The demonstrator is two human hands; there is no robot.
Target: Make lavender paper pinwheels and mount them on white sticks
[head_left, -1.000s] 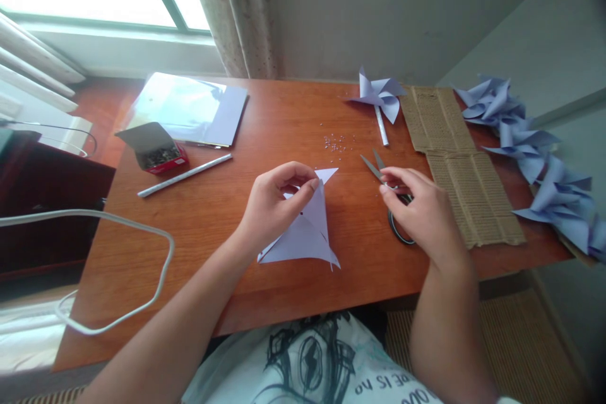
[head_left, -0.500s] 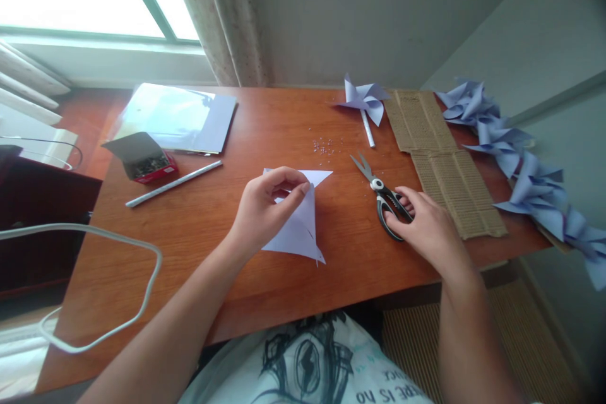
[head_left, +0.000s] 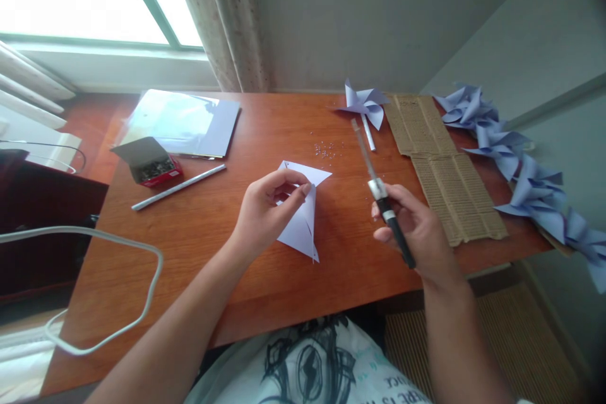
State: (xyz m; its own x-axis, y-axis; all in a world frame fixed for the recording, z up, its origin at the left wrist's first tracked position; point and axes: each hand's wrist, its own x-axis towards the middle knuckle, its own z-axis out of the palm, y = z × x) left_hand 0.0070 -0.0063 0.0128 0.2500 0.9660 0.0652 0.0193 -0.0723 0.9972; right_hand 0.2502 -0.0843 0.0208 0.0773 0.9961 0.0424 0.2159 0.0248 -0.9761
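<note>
My left hand pinches a folded sheet of pale lilac paper by its upper edge, lifting it off the wooden table. The paper hangs as a triangle with a point toward me. My right hand grips the black handles of a pair of scissors, raised above the table to the right of the paper. The blades point away from me and look closed.
A finished lilac pinwheel on a white stick lies at the far edge. Corrugated cardboard and a row of pinwheels fill the right side. A red box of pins, a white stick, a paper stack and small scraps lie left and centre.
My right hand took hold of the scissors lying on the table and lifted them upright. My left hand kept its pinch while the paper tilted and drew in narrower.
</note>
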